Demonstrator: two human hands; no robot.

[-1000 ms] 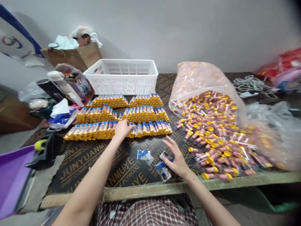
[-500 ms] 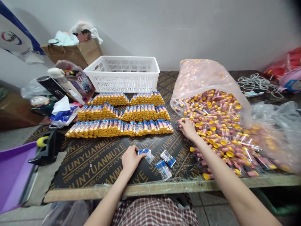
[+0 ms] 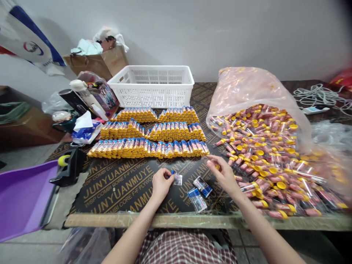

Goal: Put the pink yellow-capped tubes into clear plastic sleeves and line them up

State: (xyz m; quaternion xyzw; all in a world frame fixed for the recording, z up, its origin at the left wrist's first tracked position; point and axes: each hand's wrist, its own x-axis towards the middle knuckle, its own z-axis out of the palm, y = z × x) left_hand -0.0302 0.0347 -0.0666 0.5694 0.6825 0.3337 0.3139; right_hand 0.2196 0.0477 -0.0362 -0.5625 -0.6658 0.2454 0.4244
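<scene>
My left hand point(image 3: 162, 183) is just above the table, its fingers pinched on a small clear plastic sleeve with a blue end point(image 3: 178, 179). To the right, my right hand point(image 3: 222, 172) is closed around a clear tube with a yellow cap point(image 3: 217, 167), mostly hidden by the fingers. Two small stacks of printed sleeves, a front one point(image 3: 197, 201) and a back one point(image 3: 202, 186), lie between the hands. Beyond them, tubes with blue-printed sleeves and yellow caps point(image 3: 162, 148) lie in stacked rows. Loose pink-filled tubes with yellow caps point(image 3: 264, 154) form a pile at the right.
A translucent bag point(image 3: 247, 84) opens behind the pile. At the back stands a white plastic basket point(image 3: 151, 93). Leftward are a tissue pack point(image 3: 86, 134), a black tape dispenser point(image 3: 70, 167) and a purple tray point(image 3: 24, 198). Cable coils point(image 3: 316, 95) lie at the far right.
My right hand has come away from the tube pile towards my left hand, carrying a tube. The sleeve in my left hand has turned. The camera view has shifted left.
</scene>
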